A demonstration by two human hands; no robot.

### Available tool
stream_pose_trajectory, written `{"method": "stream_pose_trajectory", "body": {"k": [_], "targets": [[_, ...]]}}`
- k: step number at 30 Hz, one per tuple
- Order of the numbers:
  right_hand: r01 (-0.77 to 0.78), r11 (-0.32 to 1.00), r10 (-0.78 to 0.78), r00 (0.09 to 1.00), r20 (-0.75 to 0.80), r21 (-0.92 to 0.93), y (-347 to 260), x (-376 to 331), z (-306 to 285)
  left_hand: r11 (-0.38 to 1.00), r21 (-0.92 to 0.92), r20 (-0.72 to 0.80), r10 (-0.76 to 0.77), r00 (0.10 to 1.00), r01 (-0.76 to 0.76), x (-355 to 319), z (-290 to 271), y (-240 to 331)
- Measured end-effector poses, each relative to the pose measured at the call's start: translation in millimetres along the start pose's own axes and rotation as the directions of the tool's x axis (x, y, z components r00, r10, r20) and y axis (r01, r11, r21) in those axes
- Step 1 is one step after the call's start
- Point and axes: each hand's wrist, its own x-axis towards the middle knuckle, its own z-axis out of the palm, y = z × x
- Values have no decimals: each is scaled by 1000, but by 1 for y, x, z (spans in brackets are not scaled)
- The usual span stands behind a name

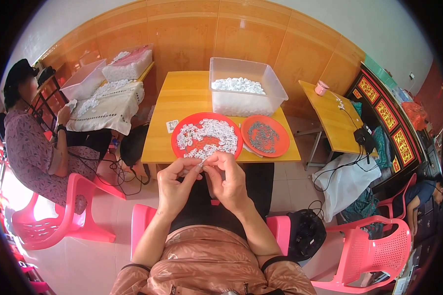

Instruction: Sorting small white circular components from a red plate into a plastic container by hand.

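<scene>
My left hand (pixel 174 184) and my right hand (pixel 228 183) meet in front of the table's near edge, fingertips pinched together. Between them is a small white piece, mostly covered by the fingers. Just beyond the hands, a red round tray (pixel 176 153) holds many small white plastic pieces (pixel 220 132). To its right, a smaller orange-red plate (pixel 279 129) carries a heap of small grey metal parts (pixel 263 137). Both dishes stand on a yellow wooden table (pixel 179 93).
Behind the dishes stands a clear plastic bin (pixel 275 93) of white pieces. At left, a person (pixel 37 132) sits at a cloth-covered table (pixel 128 103) with more bins. Pink chairs (pixel 379 248), cables, a black bag (pixel 305 233) and a side table (pixel 330 115) surround me.
</scene>
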Motion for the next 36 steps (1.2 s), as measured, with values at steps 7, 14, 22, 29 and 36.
{"method": "stream_pose_trajectory", "body": {"k": [7,14,22,29,36], "targets": [[-109,988,113,993,-28,105,4,-3,1,1000,11,8,-7,1000,7,0,1,-7],[-212,968,215,977,-8,137,14,-6,-2,1000,10,26,-9,1000,9,2,3,-17],[-402,913,400,916,44,63,31,8,-15,929,-324,-49,-207,977,181,18,-15,-24],[-322,857,411,898,156,-402,100,1,-11,846,-502,-112,-271,956,181,28,-37,-29],[-60,698,454,807,377,-713,121,16,-10,811,-547,-78,-296,952,207,25,-36,-29]]}}
